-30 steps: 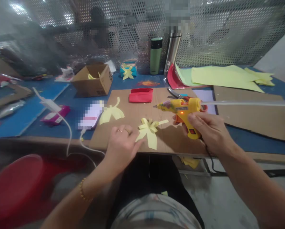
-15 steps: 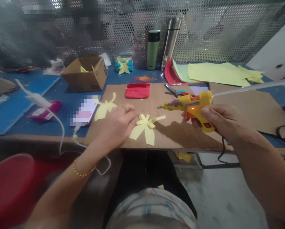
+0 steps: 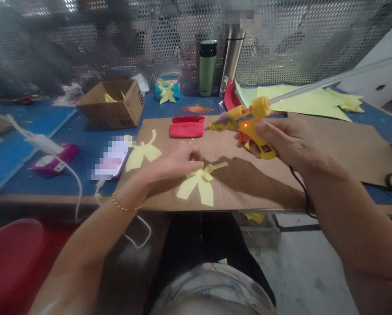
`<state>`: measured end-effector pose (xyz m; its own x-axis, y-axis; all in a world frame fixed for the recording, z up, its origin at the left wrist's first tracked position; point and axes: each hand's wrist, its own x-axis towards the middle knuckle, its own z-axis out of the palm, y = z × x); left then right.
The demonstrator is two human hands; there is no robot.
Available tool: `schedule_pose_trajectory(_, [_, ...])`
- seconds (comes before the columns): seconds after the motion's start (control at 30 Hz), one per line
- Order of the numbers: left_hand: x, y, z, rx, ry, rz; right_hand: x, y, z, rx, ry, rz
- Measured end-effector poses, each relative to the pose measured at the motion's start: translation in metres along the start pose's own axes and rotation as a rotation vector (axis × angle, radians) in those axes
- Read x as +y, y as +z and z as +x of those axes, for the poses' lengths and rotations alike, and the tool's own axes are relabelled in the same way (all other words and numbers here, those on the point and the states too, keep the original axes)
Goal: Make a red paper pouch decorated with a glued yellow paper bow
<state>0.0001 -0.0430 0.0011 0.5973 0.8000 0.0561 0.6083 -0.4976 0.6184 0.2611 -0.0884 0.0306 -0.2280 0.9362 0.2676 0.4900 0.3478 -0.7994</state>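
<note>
In my right hand is a yellow hot glue gun, its small light glowing orange and a clear glue stick coming out of its back. The nozzle points left, above the cardboard and close to the red pouch's right end. My left hand is closed, fingers curled, at the upper left of a pale yellow bow; whatever its fingertips hold is hidden. Another pale yellow bow lies to the left, beyond my left wrist. The red fabric-like pouch lies behind the left hand.
Brown cardboard covers the front of the blue table. Behind it stand a cardboard box, a small blue basket with a yellow bow, a green bottle and a steel flask. A phone with a cable lies left.
My right hand has brought the glue gun left and up, toward the red pouch. My left hand has shifted right, over the upper part of the nearer bow.
</note>
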Motion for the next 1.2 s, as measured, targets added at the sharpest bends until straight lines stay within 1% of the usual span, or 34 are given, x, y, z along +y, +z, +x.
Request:
schedule_pose_trajectory(0.07, [-0.004,0.0,0.0,-0.08,0.009,-0.015,0.003,0.003,-0.004,-0.024,0.022,-0.003])
schedule_pose_trajectory(0.1, [-0.006,0.0,0.0,-0.094,0.013,-0.021,0.004,0.004,-0.007,-0.029,0.038,-0.003])
schedule_pose_trajectory(0.2, [-0.012,0.001,-0.002,-0.068,-0.001,-0.059,0.004,0.005,-0.015,-0.031,0.067,0.031])
schedule_pose_trajectory(0.3, [-0.013,0.002,-0.007,0.005,-0.066,-0.077,0.005,0.006,-0.022,-0.1,0.118,0.107])
schedule_pose_trajectory(0.37, [-0.011,0.002,-0.009,0.062,-0.122,-0.05,0.006,0.007,-0.025,-0.169,0.131,0.105])
schedule_pose_trajectory(0.43, [-0.01,0.001,-0.01,0.094,-0.157,-0.023,0.007,0.01,-0.027,-0.221,0.094,0.02])
schedule_pose_trajectory(0.53, [-0.01,-0.001,-0.01,0.097,-0.156,-0.027,0.01,0.014,-0.026,-0.253,-0.009,-0.144])
schedule_pose_trajectory(0.67, [-0.009,-0.001,-0.009,0.101,-0.148,-0.029,0.014,0.018,-0.026,-0.293,-0.036,-0.232])
schedule_pose_trajectory(0.9, [-0.002,-0.001,-0.009,0.101,-0.178,-0.026,0.019,0.022,-0.026,-0.264,-0.019,-0.313])
schedule_pose_trajectory(1.03, [-0.002,-0.001,-0.009,0.107,-0.159,-0.027,0.018,0.023,-0.025,-0.291,-0.033,-0.273])
schedule_pose_trajectory(1.2, [-0.003,-0.001,-0.009,0.115,-0.16,-0.014,0.018,0.021,-0.025,-0.283,-0.012,-0.281])
